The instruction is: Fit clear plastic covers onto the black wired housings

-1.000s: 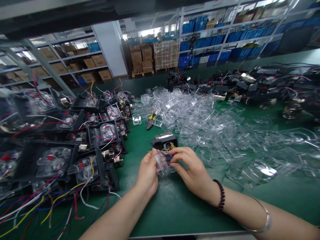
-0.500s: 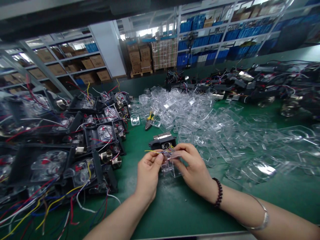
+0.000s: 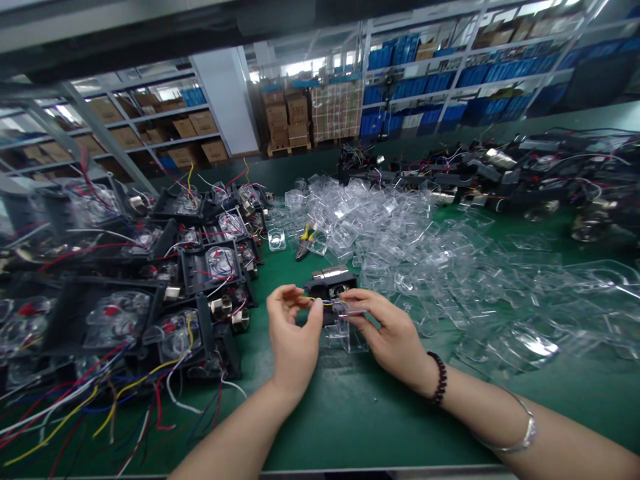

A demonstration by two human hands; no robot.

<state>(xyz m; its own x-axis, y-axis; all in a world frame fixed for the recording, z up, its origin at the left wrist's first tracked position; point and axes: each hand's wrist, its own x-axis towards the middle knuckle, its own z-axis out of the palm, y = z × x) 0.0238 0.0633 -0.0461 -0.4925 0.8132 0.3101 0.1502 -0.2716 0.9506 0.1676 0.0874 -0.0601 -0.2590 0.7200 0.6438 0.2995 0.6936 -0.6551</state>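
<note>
A dark housing (image 3: 316, 287) with a metal fitting (image 3: 330, 272) lies on the green table in front of me. My right hand (image 3: 387, 333) pinches a clear plastic part (image 3: 345, 333) at the housing's near side. Thin wires (image 3: 325, 303), yellow and dark, run from that part toward my left hand (image 3: 296, 333). The left thumb touches the wires, while its other fingers are apart and curve behind them. Whether the left fingertips grip a wire is too small to tell.
Dark housings (image 3: 205, 267) with loose coloured wires crowd the left. Clear plastic parts (image 3: 390, 227) are heaped from the centre to the right, beside yellow-handled pliers (image 3: 304, 241). More dark assemblies (image 3: 450, 167) lie at the back right. Shelves (image 3: 455, 67) stand beyond.
The left fingers have spread and shifted slightly left, off the clear part. The right hand still holds that part. The whole view has moved slightly.
</note>
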